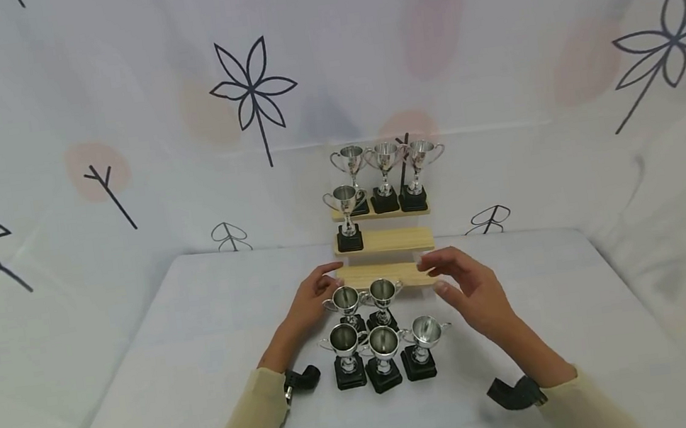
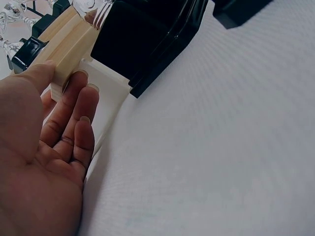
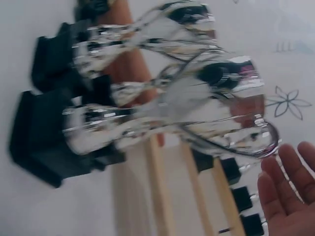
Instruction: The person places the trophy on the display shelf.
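L hand pinches L end of lowest wood shelf; R hand, fingers loosely bent, holding nothing, nr R end. Five trophies stand in front on bench, 4 more on upper shelves.

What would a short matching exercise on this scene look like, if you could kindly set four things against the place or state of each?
Column one
1. Lone silver trophy cup
2. Left hand
3. Group of three trophy cups
4. Right hand

Column two
A. Holding nothing
B. Gripping the left end of the bottom wooden step
C. On the middle wooden step
D. On the top wooden step

Pairs: 1-C, 2-B, 3-D, 4-A
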Available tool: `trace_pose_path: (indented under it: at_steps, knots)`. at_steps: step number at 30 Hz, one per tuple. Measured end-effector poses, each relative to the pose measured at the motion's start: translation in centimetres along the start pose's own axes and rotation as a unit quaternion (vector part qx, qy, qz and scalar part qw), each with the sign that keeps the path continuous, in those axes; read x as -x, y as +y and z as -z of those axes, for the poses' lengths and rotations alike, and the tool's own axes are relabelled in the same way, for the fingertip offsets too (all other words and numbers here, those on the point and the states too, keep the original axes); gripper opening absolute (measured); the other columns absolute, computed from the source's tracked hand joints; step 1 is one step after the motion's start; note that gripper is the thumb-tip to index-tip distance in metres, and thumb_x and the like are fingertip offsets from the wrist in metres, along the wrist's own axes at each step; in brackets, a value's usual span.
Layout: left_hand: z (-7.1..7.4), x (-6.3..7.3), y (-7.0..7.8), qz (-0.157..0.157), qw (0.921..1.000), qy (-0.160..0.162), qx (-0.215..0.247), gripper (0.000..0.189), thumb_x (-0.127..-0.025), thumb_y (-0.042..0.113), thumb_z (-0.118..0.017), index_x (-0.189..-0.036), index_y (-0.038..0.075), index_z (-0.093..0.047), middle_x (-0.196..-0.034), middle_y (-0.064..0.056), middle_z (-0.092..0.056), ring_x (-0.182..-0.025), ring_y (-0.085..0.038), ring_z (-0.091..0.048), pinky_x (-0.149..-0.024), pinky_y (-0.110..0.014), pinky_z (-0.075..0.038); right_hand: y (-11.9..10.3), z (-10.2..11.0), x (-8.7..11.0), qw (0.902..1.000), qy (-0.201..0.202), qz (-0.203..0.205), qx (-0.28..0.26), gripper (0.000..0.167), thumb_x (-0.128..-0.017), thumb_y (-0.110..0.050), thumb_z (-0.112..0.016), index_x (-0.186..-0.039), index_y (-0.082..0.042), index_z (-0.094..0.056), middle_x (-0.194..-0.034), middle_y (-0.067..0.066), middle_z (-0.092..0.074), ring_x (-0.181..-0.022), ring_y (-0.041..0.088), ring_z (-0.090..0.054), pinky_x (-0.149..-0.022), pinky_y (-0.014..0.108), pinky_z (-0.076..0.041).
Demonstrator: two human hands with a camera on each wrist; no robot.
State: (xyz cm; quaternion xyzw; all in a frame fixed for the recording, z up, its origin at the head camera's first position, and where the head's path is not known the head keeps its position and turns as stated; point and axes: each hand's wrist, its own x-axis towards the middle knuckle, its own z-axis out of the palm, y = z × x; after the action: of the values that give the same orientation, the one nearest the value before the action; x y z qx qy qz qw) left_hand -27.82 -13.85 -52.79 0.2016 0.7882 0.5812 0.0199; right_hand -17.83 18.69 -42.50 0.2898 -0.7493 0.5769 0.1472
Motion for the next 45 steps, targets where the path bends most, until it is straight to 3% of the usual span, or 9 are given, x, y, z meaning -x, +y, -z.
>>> trace_pose_path:
  at_steps: [6,12,18,25,36,45]
  knots:
    - [0.0,0.0,0.3,0.005,1.0,0.001,0.0,0.046,-0.109,0.023,-0.064,-0.153,0.012,-0.056,-0.096,-0.007,-0.076,-0.082,-0.014,-0.067,-0.082,-0.028,-0.047,2.0,0.0,3.2,0.9968,-0.047,0.062,-0.019,0.061,-0.09,-0.006,-0.081,-0.143,0.006,-0.054,-0.128,0.023,-0.062,-0.122,0.022,-0.062,-0.104,0.026,-0.048]
    - [0.1,-0.1,0.2,0.001,1.0,-0.002,-0.003,0.047,-0.109,0.021,-0.063,-0.154,0.008,-0.054,-0.096,-0.006,-0.076,-0.085,-0.013,-0.07,-0.086,-0.028,-0.048,3.7,-0.2,4.5,0.9891,-0.1,0.098,-0.047,0.072,-0.087,-0.021,-0.09,-0.144,0.005,-0.054,-0.124,0.022,-0.062,-0.116,0.026,-0.062,-0.1,0.031,-0.051]
    - [0.2,-0.1,0.2,0.002,1.0,0.0,-0.004,0.047,-0.109,0.021,-0.063,-0.154,0.008,-0.054,-0.099,-0.008,-0.077,-0.085,-0.013,-0.071,-0.087,-0.029,-0.048,4.1,-0.3,5.0,0.9902,-0.134,0.038,0.01,0.072,-0.076,-0.009,-0.096,-0.139,-0.011,-0.061,-0.126,0.005,-0.068,-0.111,0.015,-0.065,-0.096,0.029,-0.052]
    - [0.3,-0.2,0.2,-0.005,0.9999,0.001,-0.009,0.047,-0.11,0.022,-0.063,-0.154,0.008,-0.053,-0.097,-0.006,-0.076,-0.081,-0.013,-0.068,-0.082,-0.029,-0.047,3.9,-1.2,5.3,0.987,-0.15,-0.009,0.058,0.054,-0.083,-0.013,-0.093,-0.129,-0.022,-0.066,-0.116,-0.009,-0.072,-0.104,0.012,-0.067,-0.089,0.033,-0.055]
    - [0.2,-0.3,0.2,-0.001,0.9999,0.002,-0.012,0.045,-0.11,0.022,-0.063,-0.153,0.012,-0.055,-0.098,-0.007,-0.076,-0.083,-0.014,-0.069,-0.083,-0.029,-0.047,4.3,-1.7,5.9,0.9857,-0.134,-0.021,0.1,0.049,-0.085,-0.006,-0.09,-0.124,-0.025,-0.069,-0.113,-0.012,-0.073,-0.104,0.01,-0.07,-0.093,0.035,-0.056]
    - [0.0,-0.2,-0.2,-0.004,0.9999,0.013,-0.009,0.047,-0.108,0.018,-0.064,-0.153,0.007,-0.055,-0.098,-0.011,-0.076,-0.079,-0.011,-0.066,-0.08,-0.029,-0.046,4.2,-1.6,6.0,0.9855,-0.134,-0.024,0.101,0.046,-0.085,-0.005,-0.089,-0.122,-0.026,-0.07,-0.111,-0.013,-0.074,-0.102,0.01,-0.07,-0.092,0.036,-0.057]
